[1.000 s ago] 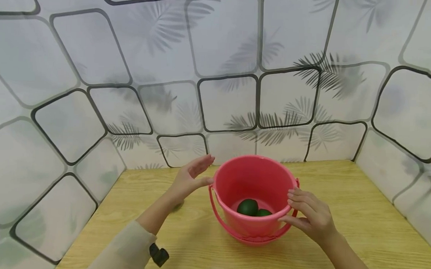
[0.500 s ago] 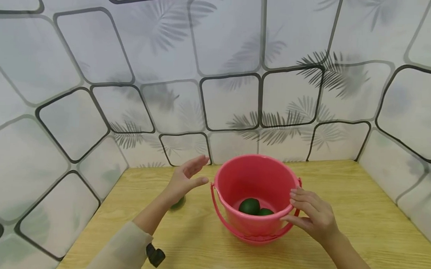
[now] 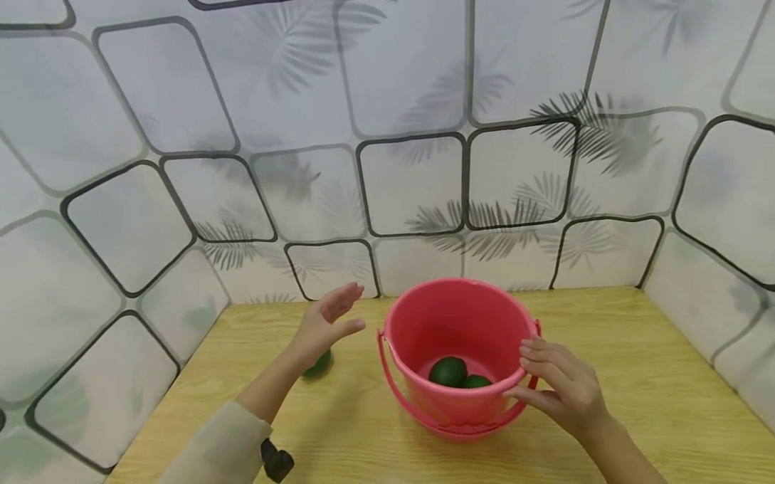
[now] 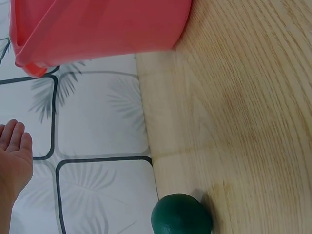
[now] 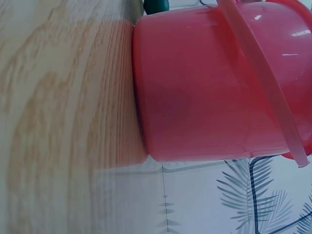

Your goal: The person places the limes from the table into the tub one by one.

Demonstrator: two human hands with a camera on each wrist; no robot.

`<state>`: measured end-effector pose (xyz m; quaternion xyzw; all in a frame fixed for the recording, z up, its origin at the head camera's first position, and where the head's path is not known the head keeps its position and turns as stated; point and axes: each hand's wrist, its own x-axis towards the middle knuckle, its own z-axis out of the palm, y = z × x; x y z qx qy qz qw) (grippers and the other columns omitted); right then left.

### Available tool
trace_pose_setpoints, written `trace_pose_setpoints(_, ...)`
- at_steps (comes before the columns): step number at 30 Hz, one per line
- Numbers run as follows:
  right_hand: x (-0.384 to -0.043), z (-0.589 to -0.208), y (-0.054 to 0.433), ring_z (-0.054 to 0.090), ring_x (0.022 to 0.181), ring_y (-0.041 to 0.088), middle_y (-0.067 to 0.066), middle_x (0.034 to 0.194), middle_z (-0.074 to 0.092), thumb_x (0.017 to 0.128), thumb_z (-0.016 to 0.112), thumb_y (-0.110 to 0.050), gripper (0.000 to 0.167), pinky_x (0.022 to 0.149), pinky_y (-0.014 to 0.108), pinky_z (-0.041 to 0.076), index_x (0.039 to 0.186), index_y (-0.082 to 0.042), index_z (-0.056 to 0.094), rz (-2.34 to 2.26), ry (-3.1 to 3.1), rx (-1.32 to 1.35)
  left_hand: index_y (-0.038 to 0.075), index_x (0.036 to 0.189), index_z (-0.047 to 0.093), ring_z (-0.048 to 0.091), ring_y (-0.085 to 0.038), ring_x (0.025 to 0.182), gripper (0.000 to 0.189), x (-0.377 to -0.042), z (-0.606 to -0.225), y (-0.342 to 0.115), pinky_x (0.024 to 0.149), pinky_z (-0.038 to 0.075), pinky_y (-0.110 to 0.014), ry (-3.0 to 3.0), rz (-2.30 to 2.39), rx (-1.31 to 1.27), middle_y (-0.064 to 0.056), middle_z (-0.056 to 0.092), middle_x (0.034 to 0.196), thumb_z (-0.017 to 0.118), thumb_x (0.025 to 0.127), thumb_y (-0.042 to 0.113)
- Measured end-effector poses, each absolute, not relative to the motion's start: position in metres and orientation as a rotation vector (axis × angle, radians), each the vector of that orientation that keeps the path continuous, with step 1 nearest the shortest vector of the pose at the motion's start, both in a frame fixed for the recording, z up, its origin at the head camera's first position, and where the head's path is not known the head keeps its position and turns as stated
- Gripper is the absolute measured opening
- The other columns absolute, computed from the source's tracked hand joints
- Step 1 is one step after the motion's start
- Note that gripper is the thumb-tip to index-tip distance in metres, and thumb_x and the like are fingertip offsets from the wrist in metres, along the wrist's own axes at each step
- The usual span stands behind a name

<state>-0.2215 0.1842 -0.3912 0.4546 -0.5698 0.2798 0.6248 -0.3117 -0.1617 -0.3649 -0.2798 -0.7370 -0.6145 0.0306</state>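
Observation:
A pink bucket [image 3: 455, 404] stands upright on the table, its handle hanging down at the front. Two smooth, rounded dark green objects [image 3: 448, 372] lie on its floor, one partly hidden by the near rim. My right hand [image 3: 565, 387] holds the bucket's rim at the right, thumb toward the front and fingers over the edge; the right wrist view shows only the bucket's side [image 5: 204, 87]. To the left of the bucket, my left hand [image 3: 323, 325] is raised with fingers extended and nothing in it. Below it, another green rounded object [image 4: 181, 214] rests on the table, partly covered by my wrist in the head view.
The wooden table [image 3: 626, 393] reaches back to a patterned wall covering [image 3: 409, 186] that also closes in the left and right sides. A small black device [image 3: 277, 462] sits at my left sleeve.
My left hand has drawn away from the bucket's left rim toward the left, and more of the green object below it shows. The right hand and the bucket stay in place.

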Motion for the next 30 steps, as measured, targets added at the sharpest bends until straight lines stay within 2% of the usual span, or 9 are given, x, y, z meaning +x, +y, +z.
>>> trace_pose_setpoints(8, -0.222, -0.389, 0.184, 0.067, 0.075, 0.026, 0.021, 0.068, 0.066, 0.079, 0.072, -0.035, 0.045, 0.091, 0.024, 0.048, 0.070, 0.009, 0.066, 0.630, -1.297, 1.044, -0.001, 0.139, 0.043, 0.042, -0.029, 0.132, 0.062, -0.319, -0.374, -0.171, 0.108, 0.034, -0.032, -2.340, -1.870, -0.766, -0.019, 0.047, 0.140, 0.070, 0.083, 0.003)
trace_pose_setpoints(14, -0.221, -0.390, 0.183, 0.068, 0.082, 0.023, 0.020, 0.069, 0.066, 0.080, 0.071, -0.035, 0.045, 0.091, 0.024, 0.047, 0.070, 0.008, 0.066, 0.634, -1.300, 1.043, -0.003, 0.138, 0.042, 0.041, -0.030, 0.132, 0.061, -0.321, -0.378, -0.174, 0.108, 0.034, -0.033, -2.294, -1.963, -0.776, -0.021, 0.047, 0.140, 0.069, 0.084, 0.001)
trace_pose_setpoints(22, -0.220, -0.390, 0.183, 0.068, 0.079, 0.024, 0.020, 0.068, 0.066, 0.080, 0.071, -0.036, 0.046, 0.091, 0.024, 0.047, 0.068, 0.008, 0.066, 0.624, -1.306, 1.036, -0.007, 0.138, 0.041, 0.039, -0.033, 0.132, 0.062, -0.321, -0.381, -0.176, 0.108, 0.032, -0.040, -2.281, -2.008, -0.793, -0.025, 0.044, 0.140, 0.069, 0.083, 0.000)
trace_pose_setpoints(30, -0.221, -0.392, 0.184, 0.068, 0.079, 0.024, 0.020, 0.068, 0.066, 0.080, 0.071, -0.037, 0.046, 0.091, 0.024, 0.047, 0.068, 0.007, 0.066, 0.620, -1.309, 1.032, -0.008, 0.138, 0.040, 0.041, -0.030, 0.132, 0.061, -0.322, -0.385, -0.179, 0.104, 0.037, -0.023, -2.299, -1.973, -0.769, -0.025, 0.045, 0.139, 0.067, 0.083, -0.003)
